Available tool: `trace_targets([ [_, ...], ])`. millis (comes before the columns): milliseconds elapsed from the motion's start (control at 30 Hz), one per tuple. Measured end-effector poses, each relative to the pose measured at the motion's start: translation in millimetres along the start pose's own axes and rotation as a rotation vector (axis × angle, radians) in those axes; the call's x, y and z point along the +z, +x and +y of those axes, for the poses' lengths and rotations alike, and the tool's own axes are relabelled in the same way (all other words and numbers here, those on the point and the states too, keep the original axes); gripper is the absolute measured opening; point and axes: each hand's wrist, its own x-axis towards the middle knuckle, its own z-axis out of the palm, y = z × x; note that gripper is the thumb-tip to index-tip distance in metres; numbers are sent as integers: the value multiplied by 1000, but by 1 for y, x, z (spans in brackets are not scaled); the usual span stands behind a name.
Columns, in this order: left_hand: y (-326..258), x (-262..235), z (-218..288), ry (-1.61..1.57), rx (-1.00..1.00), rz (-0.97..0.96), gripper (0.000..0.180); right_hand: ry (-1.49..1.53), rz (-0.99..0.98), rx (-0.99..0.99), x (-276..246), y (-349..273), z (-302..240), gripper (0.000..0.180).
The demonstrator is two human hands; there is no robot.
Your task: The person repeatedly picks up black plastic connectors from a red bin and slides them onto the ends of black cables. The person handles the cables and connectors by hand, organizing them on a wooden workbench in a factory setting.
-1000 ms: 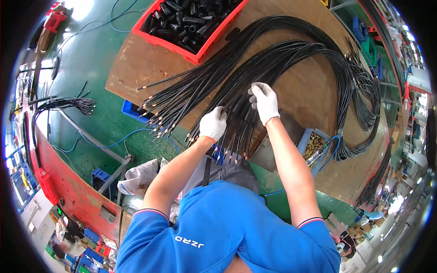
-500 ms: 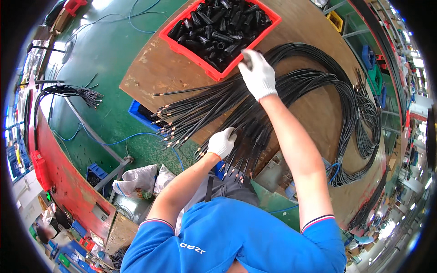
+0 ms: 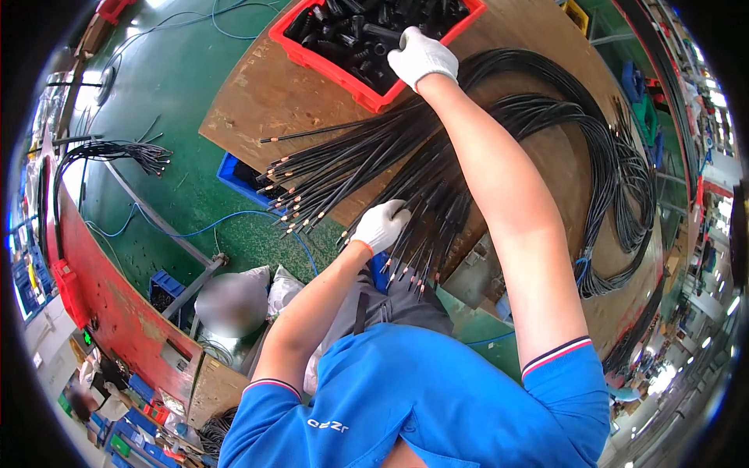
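Both my hands wear white gloves. My right hand (image 3: 422, 56) reaches far forward into a red bin (image 3: 343, 76) full of black tube-like parts, with its fingers curled down among them; what it grips is hidden. My left hand (image 3: 381, 225) is closed on the ends of a bundle of long black cables (image 3: 367, 168) near the table's front edge. The cables have copper-coloured tips, fan out to the left and loop round to the right across the wooden table (image 3: 257, 93).
A blue crate (image 3: 238, 175) sits below the table's left edge on the green floor. A red machine frame (image 3: 101, 296) with a hanging black cable bunch (image 3: 133, 152) stands at the left. More cable loops (image 3: 624, 195) lie at the table's right side.
My right hand has left the cable bundle and moved forward into the red bin. My left hand has stayed on the cable ends.
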Motion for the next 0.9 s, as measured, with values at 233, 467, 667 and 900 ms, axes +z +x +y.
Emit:
trace_targets([
  [233,8,0,-10,-263,-52,-382,31,1130,68,97,-12,-165,88,41],
  [467,-29,6,72,-421,-261,-466,22,1185,-322,236,28,-397,189,55],
  [667,-43,38,88,-712,-274,-356,25,1128,-472,248,10,-480,178,58],
  [900,-48,49,107,-712,-191,-270,19,1098,-595,200,-9,-516,179,59],
])
